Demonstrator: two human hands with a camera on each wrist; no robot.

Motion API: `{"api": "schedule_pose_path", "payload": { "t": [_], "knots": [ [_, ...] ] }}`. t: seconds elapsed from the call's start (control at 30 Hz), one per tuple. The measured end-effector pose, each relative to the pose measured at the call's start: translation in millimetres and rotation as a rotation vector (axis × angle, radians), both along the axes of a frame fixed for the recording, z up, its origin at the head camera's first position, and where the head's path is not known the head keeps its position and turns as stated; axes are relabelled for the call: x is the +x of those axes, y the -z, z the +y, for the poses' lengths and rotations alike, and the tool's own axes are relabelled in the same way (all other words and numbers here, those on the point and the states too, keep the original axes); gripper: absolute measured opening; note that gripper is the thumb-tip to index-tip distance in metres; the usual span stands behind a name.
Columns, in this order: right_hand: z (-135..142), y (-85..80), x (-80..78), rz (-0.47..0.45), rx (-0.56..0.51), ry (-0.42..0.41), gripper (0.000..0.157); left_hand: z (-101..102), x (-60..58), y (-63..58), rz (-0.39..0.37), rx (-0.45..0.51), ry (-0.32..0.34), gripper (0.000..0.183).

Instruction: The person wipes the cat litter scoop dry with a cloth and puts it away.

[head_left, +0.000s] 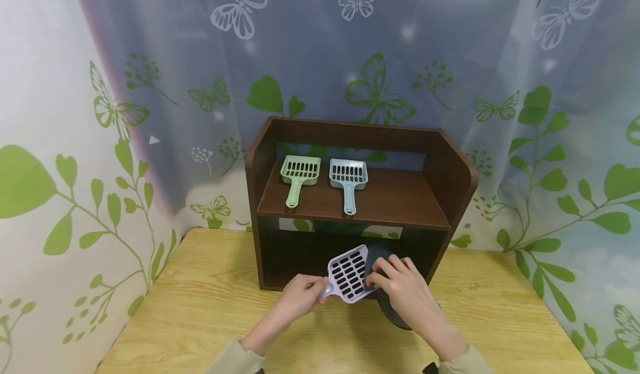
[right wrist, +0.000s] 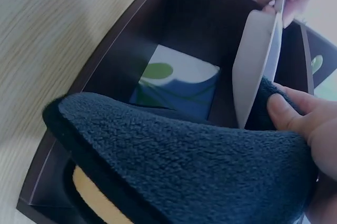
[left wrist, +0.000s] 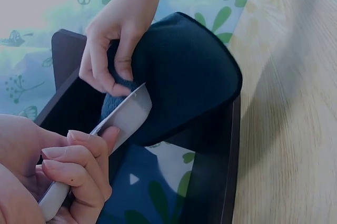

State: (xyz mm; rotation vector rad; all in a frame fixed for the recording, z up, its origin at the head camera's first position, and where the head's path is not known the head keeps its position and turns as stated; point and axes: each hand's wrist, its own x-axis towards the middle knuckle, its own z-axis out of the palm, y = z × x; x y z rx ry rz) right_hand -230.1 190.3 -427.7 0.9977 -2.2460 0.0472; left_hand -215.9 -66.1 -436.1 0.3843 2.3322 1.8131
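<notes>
My left hand (head_left: 302,297) grips the handle of a lilac litter scoop (head_left: 348,274), its slotted head tilted up in front of the shelf's lower compartment. My right hand (head_left: 406,289) pinches a dark fleecy cloth (head_left: 392,310) against the scoop's far right edge. In the right wrist view, the cloth (right wrist: 184,155) hangs in a broad fold with a bound edge, and the thumb presses it by the scoop's wall (right wrist: 253,60). In the left wrist view, the fingers of my left hand (left wrist: 73,171) curl round the pale handle.
A dark brown two-tier shelf (head_left: 400,196) stands on the wood-grain table (head_left: 210,307). On its upper board lie a green litter scoop (head_left: 296,185) and a blue litter scoop (head_left: 349,186), handles toward me. A curtain (head_left: 310,46) with butterflies and leaves hangs behind.
</notes>
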Motion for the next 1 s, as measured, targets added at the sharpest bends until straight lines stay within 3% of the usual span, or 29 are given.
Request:
{"api": "schedule_pose_path", "payload": {
  "t": [0.17,0.4,0.57,0.67,0.77,0.9,1.0],
  "knots": [
    [10,1.0,-3.4,-0.04,-0.17,-0.011,0.031,-5,-0.3,0.4,-0.006,0.01,-0.009,0.029],
    [23,13.2,-7.3,-0.259,-0.714,-0.126,0.033,-9,-0.9,3.4,-0.01,0.033,0.004,0.029],
    [21,19.9,1.4,-0.578,-1.079,-0.024,0.017,-9,-0.4,2.6,-0.043,0.107,0.027,0.033],
    [15,22.8,5.3,-0.797,-1.262,0.045,0.024,-7,-1.6,1.4,-0.06,0.149,0.042,0.036],
    [7,27.4,6.8,-0.952,-1.389,0.087,0.033,-2,-2.9,0.7,-0.076,0.175,0.057,0.038],
    [-2,33.7,9.5,-1.091,-1.52,0.082,0.036,3,-3.6,2.4,-0.078,0.176,0.074,0.038],
    [-6,37.5,10.5,-1.138,-1.578,0.053,0.038,4,-3.6,5.0,-0.072,0.175,0.085,0.037]
  ]
}}
